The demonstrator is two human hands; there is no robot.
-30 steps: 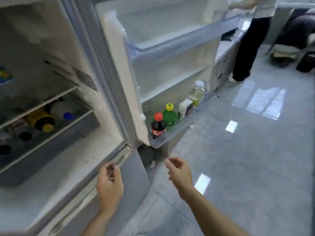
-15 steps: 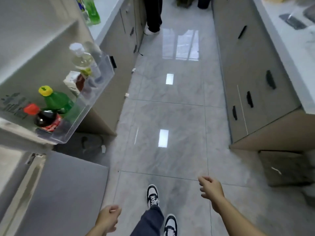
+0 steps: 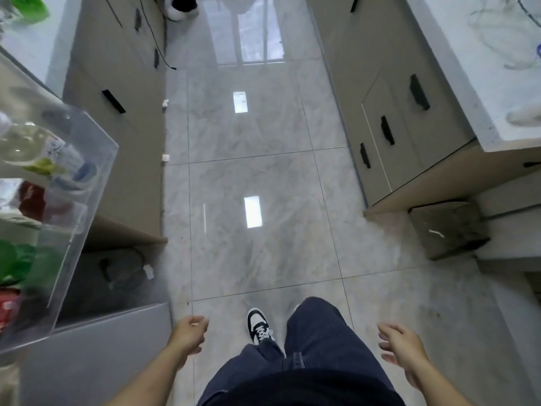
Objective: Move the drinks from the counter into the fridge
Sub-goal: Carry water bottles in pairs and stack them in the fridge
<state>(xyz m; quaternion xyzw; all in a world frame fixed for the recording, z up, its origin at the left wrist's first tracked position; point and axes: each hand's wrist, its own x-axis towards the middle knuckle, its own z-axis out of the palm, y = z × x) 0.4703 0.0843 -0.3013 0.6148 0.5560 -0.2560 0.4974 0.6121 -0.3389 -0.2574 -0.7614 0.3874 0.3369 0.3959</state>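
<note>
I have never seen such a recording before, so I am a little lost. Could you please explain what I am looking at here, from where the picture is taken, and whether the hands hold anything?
There is no machine here. A person wears one camera on the head, and it looks forward and down, so you see that person's own body from above. The left hand and the right hand are both empty, with loosely curled fingers. Between them are dark trousers and a black and white shoe on the grey tiled floor. At the left edge is the open fridge door's clear shelf with blurred bottles in it. Cabinets line both sides, and a pale counter is at the right.
</note>
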